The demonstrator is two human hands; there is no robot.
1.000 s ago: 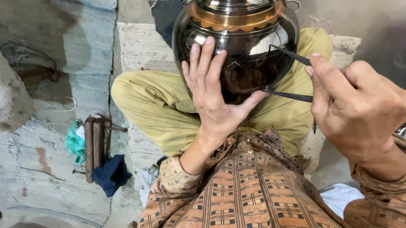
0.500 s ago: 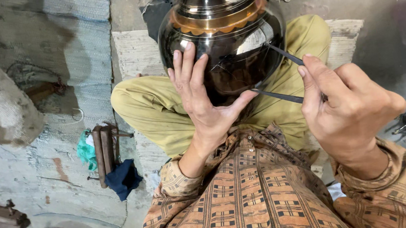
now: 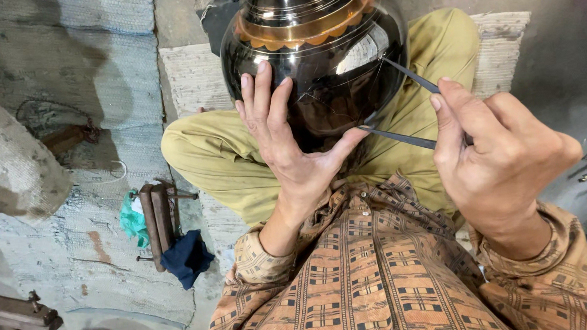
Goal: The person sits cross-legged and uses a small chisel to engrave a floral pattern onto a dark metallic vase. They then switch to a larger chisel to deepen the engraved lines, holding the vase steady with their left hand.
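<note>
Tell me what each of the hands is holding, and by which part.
The right hand pinches a two-legged metal divider at its joined end. The left hand lies flat against the dark pot's belly, steadying it.

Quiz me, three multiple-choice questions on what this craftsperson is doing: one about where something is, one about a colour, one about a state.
1. Where does the left hand rest?
A. flat on the black vase
B. on the floor
C. on the blue cloth

2. What colour is the band around the vase?
A. green
B. white
C. orange-gold

3. How does the right hand hold the two-legged metal divider?
A. lying loose in an open palm
B. pinched, legs spread, tips at the vase
C. legs closed, pointing away

Answers:
1 A, palm and fingers lie on its belly.
2 C, it gleams orange-gold.
3 B, both legs reach its surface.
</note>
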